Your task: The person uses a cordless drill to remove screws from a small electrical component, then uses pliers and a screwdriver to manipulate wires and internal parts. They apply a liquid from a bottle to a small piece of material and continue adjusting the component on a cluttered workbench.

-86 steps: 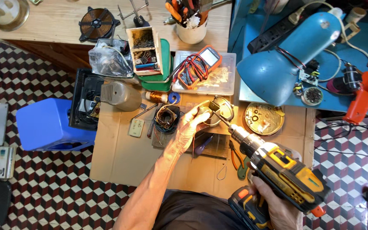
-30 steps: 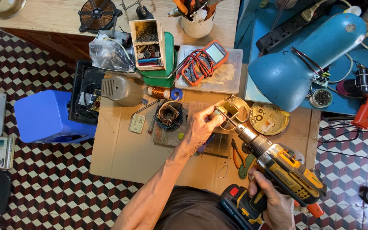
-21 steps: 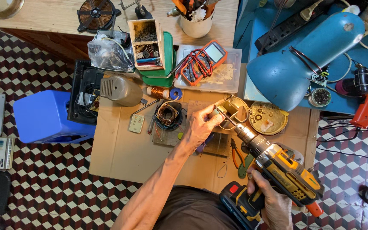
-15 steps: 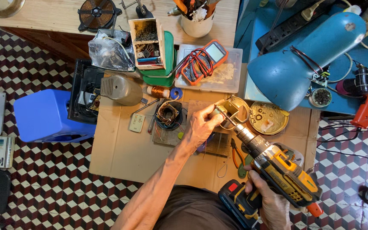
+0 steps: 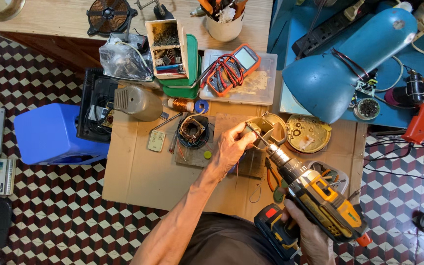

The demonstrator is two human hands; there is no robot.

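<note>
Not much has changed since the earlier pictures. The left hand (image 5: 231, 147) stays on the tan part (image 5: 267, 129), and the drill (image 5: 315, 196) has slid just a bit to the right and lower in the view. The bit stays in the part.

The drill is yellow and black with a silver front end and a thin bit. A black battery with a red patch sits at the bottom of its handle. It is at the lower right, over the cardboard (image 5: 138, 172).

Its long body runs on a slant. The bit points up and to the left, into the tan part. The back end points down and to the right.

The right hand (image 5: 307, 235) is wrapped tight around the drill's handle. The left hand pinches the rim of the tan part with its fingers curled.

A round brass plate (image 5: 309, 133) lies just right of the part. A copper coil (image 5: 192, 131) sits just left of the left hand. A big blue lamp (image 5: 344, 68) hangs over the table.
</note>
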